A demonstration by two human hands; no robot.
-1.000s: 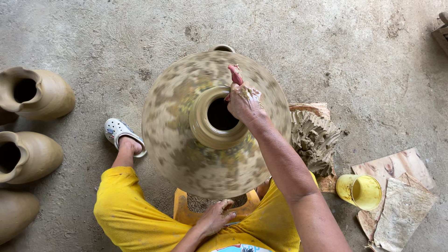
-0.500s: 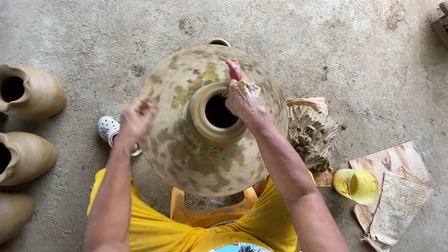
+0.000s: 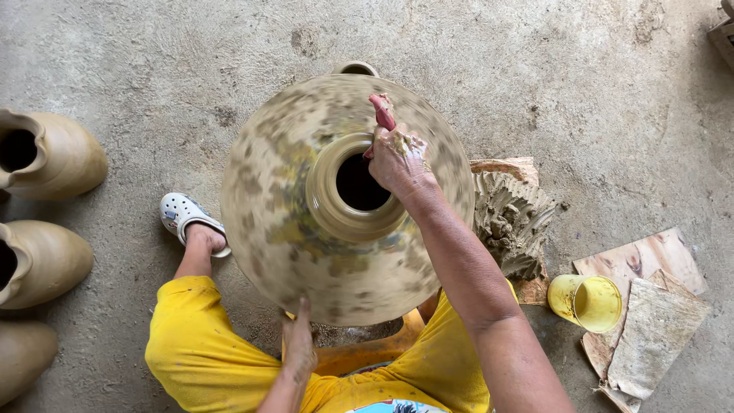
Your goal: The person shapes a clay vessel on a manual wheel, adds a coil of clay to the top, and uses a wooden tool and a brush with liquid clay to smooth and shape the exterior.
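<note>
A big round clay pot point(image 3: 306, 229) with a blurred, mottled surface stands in front of me on an orange stand point(image 3: 367, 353). My right hand point(image 3: 397, 159) rests on the pot's neck rim beside its dark mouth point(image 3: 359, 183), pinching a small red tool point(image 3: 381, 113) smeared with clay. My left hand point(image 3: 298, 344) lies flat against the pot's near lower edge, fingers together, holding nothing. My legs in yellow trousers point(image 3: 206, 352) flank the stand.
Three unfired clay pots point(image 3: 46, 153) line the left edge. A lump of wet clay point(image 3: 511, 218) on a board sits right of the pot. A yellow cup point(image 3: 589, 300) and wooden boards with a cloth point(image 3: 650, 321) lie further right. My white sandal point(image 3: 183, 216) is at left.
My left hand has dropped from the pot's upper left shoulder down to its near lower edge. The right hand has stayed at the rim with the red tool.
</note>
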